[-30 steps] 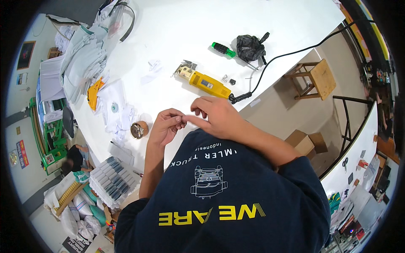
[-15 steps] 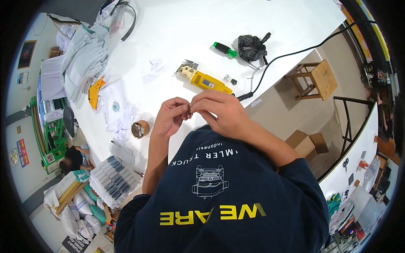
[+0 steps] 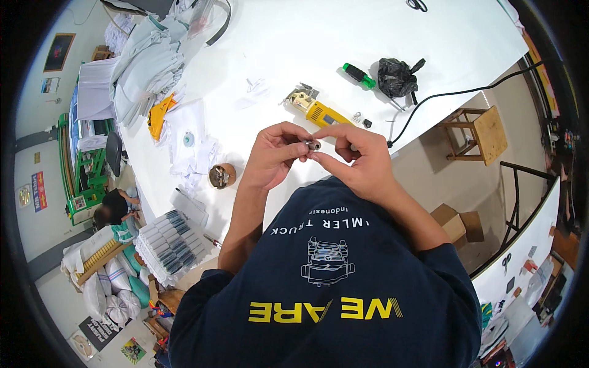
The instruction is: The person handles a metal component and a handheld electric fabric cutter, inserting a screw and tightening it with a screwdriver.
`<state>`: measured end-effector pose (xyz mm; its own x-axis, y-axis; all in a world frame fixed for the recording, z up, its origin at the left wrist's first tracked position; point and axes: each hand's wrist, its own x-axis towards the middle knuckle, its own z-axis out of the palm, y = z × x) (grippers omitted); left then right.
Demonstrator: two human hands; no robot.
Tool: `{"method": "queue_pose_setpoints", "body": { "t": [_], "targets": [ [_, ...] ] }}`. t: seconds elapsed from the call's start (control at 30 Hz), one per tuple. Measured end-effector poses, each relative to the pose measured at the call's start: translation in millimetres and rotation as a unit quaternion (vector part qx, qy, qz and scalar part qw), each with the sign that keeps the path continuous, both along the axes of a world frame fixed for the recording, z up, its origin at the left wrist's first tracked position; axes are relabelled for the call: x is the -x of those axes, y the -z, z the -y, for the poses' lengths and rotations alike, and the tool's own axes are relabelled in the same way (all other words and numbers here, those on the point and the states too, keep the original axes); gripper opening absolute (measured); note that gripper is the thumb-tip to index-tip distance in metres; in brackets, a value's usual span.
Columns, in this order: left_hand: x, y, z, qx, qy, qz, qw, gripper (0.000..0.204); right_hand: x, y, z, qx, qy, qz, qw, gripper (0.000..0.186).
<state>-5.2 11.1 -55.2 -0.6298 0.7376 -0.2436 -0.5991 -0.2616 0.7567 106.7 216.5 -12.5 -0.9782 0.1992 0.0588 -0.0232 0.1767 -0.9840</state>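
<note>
A small cylindrical metal part [image 3: 313, 146] sits between my two hands, above the table's near edge. My left hand [image 3: 277, 154] is closed, its thumb and fingers pinching the part. From the other side, my right hand [image 3: 363, 161] brings its thumb and index fingertip to the part's upper and lower sides, its other fingers curled. Just beyond lies a yellow corded power tool [image 3: 320, 114] with an exposed metal head, partly covered by my right hand. Beside it rest a small clear piece [image 3: 358, 117] and a small black piece [image 3: 367, 123].
Farther right are a green-and-black screwdriver [image 3: 359, 75] and a crumpled black plastic bag [image 3: 397, 78]. A black cord [image 3: 457, 93] runs off the white table [image 3: 294, 43]. At left stand a round tin [image 3: 221, 176], white cloth and stacked bundles [image 3: 172, 245]. A wooden stool [image 3: 485, 135] is on the floor.
The metal part now shows between my fingers, where earlier my fingertips mostly hid it. My hands have opened out a little around it. The whole view has shifted, with the table things farther right.
</note>
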Motion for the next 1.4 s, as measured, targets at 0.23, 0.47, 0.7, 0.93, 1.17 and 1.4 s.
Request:
{"method": "queue_pose_setpoints", "body": {
  "t": [0.23,0.47,0.7,0.93,1.17,1.4],
  "targets": [
    [-2.2,-2.9,-5.3,-0.027,-0.009,-0.016,0.999,0.026,0.2,3.4,2.0,-0.082,0.01,-0.086,0.993,0.015],
    [-6.8,-9.3,-10.6,-0.004,-0.041,-0.102,0.994,0.028,0.5,-0.2,-2.4,-0.108,0.003,-0.078,0.991,0.016],
    [-8.8,-23.1,-14.4,0.028,-0.053,-0.176,0.983,0.03,-1.0,2.5,-5.9,-0.029,0.02,-0.033,0.999,0.015],
    [-15.5,-44.9,-18.4,0.053,-0.073,-0.245,0.965,0.033,-2.2,7.4,-10.6,0.068,-0.002,0.0,0.998,0.018],
    [-16.8,-46.9,-17.2,0.057,-0.083,-0.252,0.962,0.03,-3.3,3.9,-8.5,0.051,0.005,0.001,0.999,0.018],
    [-16.2,-41.2,-15.4,0.077,-0.059,-0.201,0.975,0.028,-3.5,0.0,-2.0,-0.043,0.044,-0.058,0.996,0.02]
  ]
}}
